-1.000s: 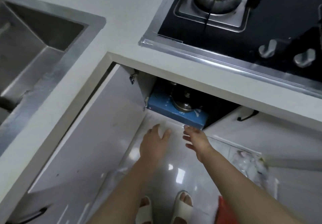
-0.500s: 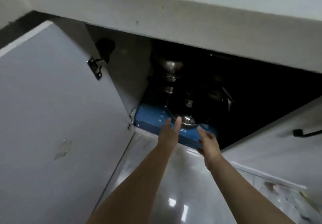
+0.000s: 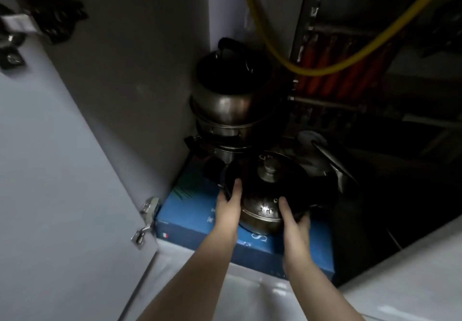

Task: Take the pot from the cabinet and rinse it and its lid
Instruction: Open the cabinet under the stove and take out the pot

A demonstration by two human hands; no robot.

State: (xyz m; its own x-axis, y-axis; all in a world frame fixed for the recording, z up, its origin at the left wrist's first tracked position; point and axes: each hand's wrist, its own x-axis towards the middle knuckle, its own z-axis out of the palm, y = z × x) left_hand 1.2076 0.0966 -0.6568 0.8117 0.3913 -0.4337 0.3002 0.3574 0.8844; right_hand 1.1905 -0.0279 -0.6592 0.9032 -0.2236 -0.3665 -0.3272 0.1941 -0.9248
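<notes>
Your left hand [image 3: 228, 204] and right hand [image 3: 293, 218] grip the 2 sides of the pot [image 3: 262, 210], fingers curled on it. The pot is round, shiny steel, with a dark lid [image 3: 268, 178] and metal knob. It sits on a flat blue box [image 3: 195, 210] inside the cabinet [image 3: 130, 75].

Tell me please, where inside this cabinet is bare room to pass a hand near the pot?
Free: the blue box top left of the pot, and its front edge between the hands. Crowded: behind, stacked pots and a yellow hose; right, dark utensils, unclear.
</notes>
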